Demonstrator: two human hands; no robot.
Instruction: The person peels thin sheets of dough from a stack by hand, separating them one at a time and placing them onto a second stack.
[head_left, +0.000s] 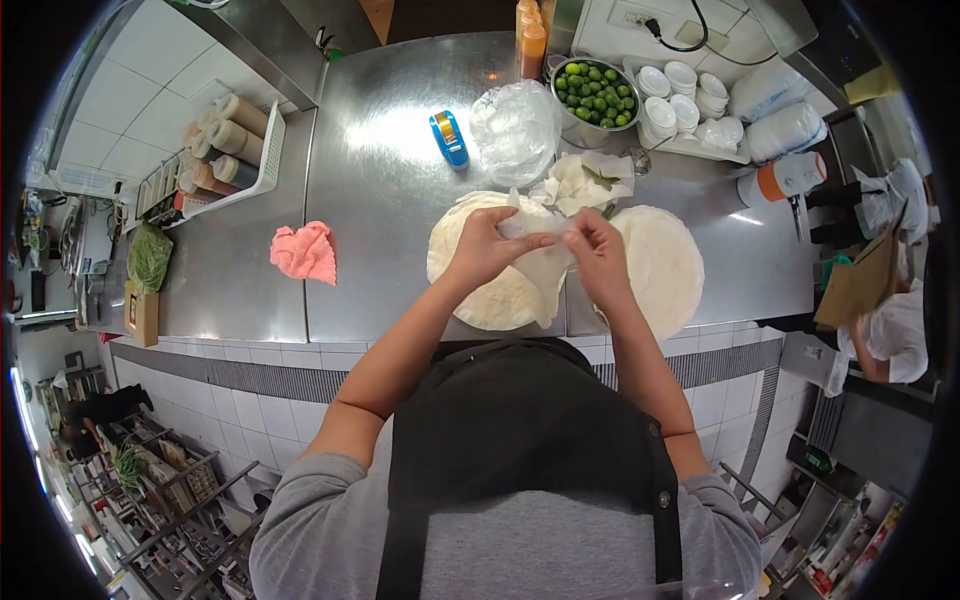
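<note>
Both my hands are over a stack of large round flour tortillas (488, 302) at the counter's front edge. My left hand (492, 243) pinches one side of a thin, whitish, crumpled sheet (533, 222), thumb pointing right. On the other side, my right hand (598, 252) grips the sheet between bent fingers and thumb. Whether it is paper or plastic I cannot tell. Part of it hangs down over the tortillas. A second round stack (662, 265) lies to the right, partly behind my right forearm. Crumpled white wrapping (570, 185) with green bits lies just beyond my hands.
Behind stand a blue tape dispenser (449, 139), a clear plastic bag (515, 125), a bowl of limes (562, 122) and a tray of lidded cups (740, 155). A pink cloth (304, 252) and a bottle basket (270, 150) are left. A person (890, 330) is at far right.
</note>
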